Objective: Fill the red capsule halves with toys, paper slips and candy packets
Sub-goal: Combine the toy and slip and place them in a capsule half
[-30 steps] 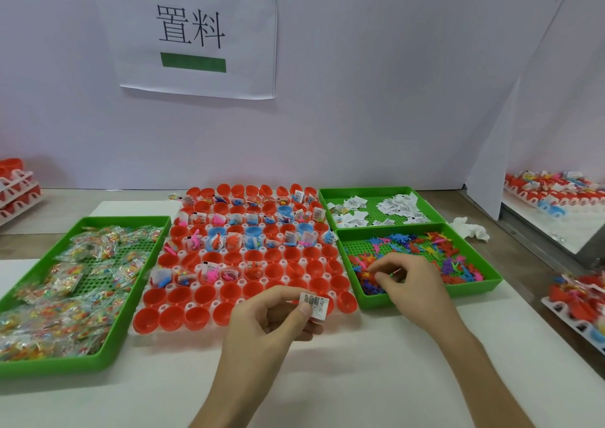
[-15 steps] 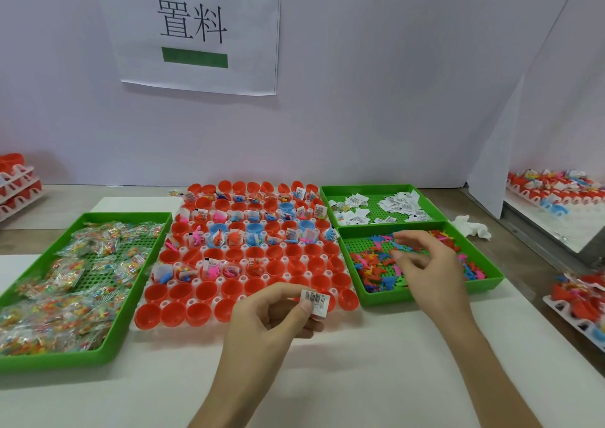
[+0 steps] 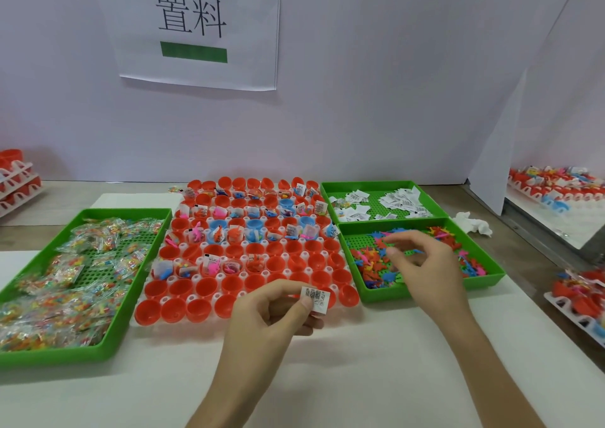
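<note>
A white rack of red capsule halves (image 3: pixel 173 310) lies in the middle of the table; the back rows hold toys and slips, the front rows are bare. My left hand (image 3: pixel 271 316) hovers over the rack's front edge and pinches a printed paper slip (image 3: pixel 316 299) between thumb and forefinger. My right hand (image 3: pixel 425 264) hangs over the green toy tray (image 3: pixel 484 278) above the small coloured toys (image 3: pixel 370 264), fingers loosely curled and blurred, with nothing seen between them. More paper slips (image 3: pixel 402 200) lie in the green tray behind. Candy packets (image 3: pixel 65 264) fill the green tray (image 3: pixel 65 357) on the left.
Racks of filled capsules (image 3: pixel 556 188) stand at the far right, another rack (image 3: pixel 579 300) at the right edge. Stacked red racks (image 3: pixel 16 179) sit far left. A crumpled white tissue (image 3: pixel 474 224) lies beside the toy tray. A paper sign (image 3: pixel 196 25) hangs on the wall.
My right hand has moved from the toy tray's front left corner toward its middle and lifted slightly. My left hand has kept still with the slip.
</note>
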Motion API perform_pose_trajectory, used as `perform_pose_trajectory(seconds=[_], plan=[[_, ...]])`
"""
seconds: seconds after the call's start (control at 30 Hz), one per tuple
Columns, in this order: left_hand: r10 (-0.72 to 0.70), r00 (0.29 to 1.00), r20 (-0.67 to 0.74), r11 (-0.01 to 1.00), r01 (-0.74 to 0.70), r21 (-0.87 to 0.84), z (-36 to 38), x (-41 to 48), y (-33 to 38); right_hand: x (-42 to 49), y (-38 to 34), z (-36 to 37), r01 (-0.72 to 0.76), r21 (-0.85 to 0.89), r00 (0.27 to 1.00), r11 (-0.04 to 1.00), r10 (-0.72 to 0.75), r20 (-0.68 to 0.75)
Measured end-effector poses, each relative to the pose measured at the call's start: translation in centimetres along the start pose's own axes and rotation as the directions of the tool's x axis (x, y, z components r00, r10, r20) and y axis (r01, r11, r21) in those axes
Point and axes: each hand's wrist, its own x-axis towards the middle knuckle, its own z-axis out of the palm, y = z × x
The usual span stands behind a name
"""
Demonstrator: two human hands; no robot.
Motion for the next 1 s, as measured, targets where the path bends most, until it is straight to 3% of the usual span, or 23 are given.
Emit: perform_pose_trajectory(seconds=[0.1,0.23,0.3,0.43,0.6,0.8,1.0], plan=[[-0.013,1.0,-0.001,1.0,0.013,-0.01,0.0,0.0,-0.1,-0.3,-1.5,0.2,0.031,0.281,0.999,0.959,-0.032,0.0],[-0.018,0.999,-0.032,0.999,0.017,-0.031,0.0,0.0,-0.1,-1.8,-4.0,1.3,-0.021,0.533,0.976,0.846,-0.098,0.194],[-0.016,0.999,-0.052,0.999,0.014,-0.042,-0.1,0.1,-0.1,-2.6,-5.1,1.8,-0.043,0.579,0.953,0.814,-0.141,0.268],[-0.026,0.996,-0.083,0.996,0.019,-0.082,-0.2,0.2,0.1,-3.9,-6.1,3.0,0.065,0.547,0.923,0.835,-0.259,0.286],[-0.11,0.993,-0.052,0.981,0.1,-0.166,-0.4,0.2,0.1,-5.2,-6.2,4.3,0.343,0.295,0.862,0.892,-0.424,0.278],[-0.284,0.954,0.099,0.864,0.299,-0.405,-0.8,0.5,0.2,-4.7,-6.1,4.2,0.377,0.309,0.849,0.873,-0.459,0.261],[-0.209,0.974,0.084,0.908,0.225,-0.353,-0.8,0.4,0.2,-4.4,-5.7,4.0,0.365,0.273,0.84,0.89,-0.441,0.315]])
